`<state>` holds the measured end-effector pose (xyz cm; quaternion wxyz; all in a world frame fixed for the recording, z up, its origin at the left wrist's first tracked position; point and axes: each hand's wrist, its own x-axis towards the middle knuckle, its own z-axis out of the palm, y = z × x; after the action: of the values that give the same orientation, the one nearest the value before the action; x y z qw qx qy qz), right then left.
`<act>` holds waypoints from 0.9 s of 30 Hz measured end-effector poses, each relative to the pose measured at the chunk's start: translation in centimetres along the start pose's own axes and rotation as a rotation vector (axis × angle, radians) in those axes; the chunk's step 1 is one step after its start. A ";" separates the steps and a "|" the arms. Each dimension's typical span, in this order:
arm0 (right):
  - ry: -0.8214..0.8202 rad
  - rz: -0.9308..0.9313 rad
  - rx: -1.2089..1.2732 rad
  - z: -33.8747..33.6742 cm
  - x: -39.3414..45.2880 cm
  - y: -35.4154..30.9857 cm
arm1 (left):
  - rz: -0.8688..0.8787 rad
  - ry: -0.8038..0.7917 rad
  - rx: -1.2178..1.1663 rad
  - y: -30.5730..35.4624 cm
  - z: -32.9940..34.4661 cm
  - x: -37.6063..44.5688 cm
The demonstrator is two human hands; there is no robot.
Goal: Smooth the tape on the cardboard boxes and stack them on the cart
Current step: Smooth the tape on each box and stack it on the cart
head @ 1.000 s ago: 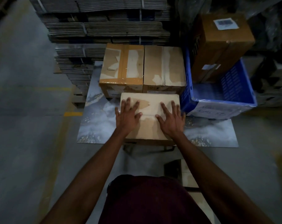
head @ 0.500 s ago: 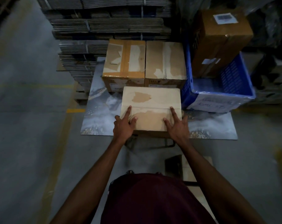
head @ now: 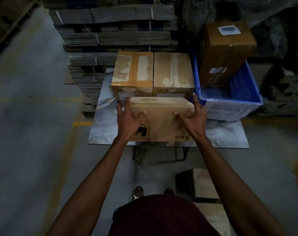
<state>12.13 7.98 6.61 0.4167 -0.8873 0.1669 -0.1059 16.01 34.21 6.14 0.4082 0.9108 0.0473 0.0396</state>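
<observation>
Both hands now clasp the near cardboard box (head: 162, 118) by its ends: the left hand (head: 130, 119) has its fingers curled over the left upper edge with the thumb on the near face, and the right hand (head: 191, 116) wraps the right upper corner, index finger pointing up along the side. A second ago both palms lay flat and spread on the top, pressing along the tape seam; half a second ago they had slid back to the near edge. Since then the box has tipped or risen toward the person, so its printed front face shows and the top is foreshortened. That suggests the smoothing of this box is finished and the lift for stacking is beginning. The box is plain brown, its top glossy with tape and pale where labels were torn off, with black handling marks and a small logo upside down on the near face. It sits at the front edge of the cart (head: 110, 133), touching or just before the two taped boxes (head: 152, 72) behind it, with a blue crate (head: 243, 106) to the right.
</observation>
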 end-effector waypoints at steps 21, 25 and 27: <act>-0.249 0.153 -0.308 1.8 5.9 -2.5 | -0.024 -0.344 0.450 3.4 1.0 5.6; -0.328 0.078 -0.496 2.3 7.2 -3.2 | 0.144 -0.357 0.676 4.8 1.4 6.6; -0.339 -0.002 -0.574 2.6 7.8 -3.5 | 0.213 -0.400 0.724 5.6 1.7 7.3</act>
<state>20.91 8.89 8.13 0.1713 -0.9737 0.1175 0.0941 23.75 30.09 9.43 0.0570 0.9848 -0.1164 -0.1153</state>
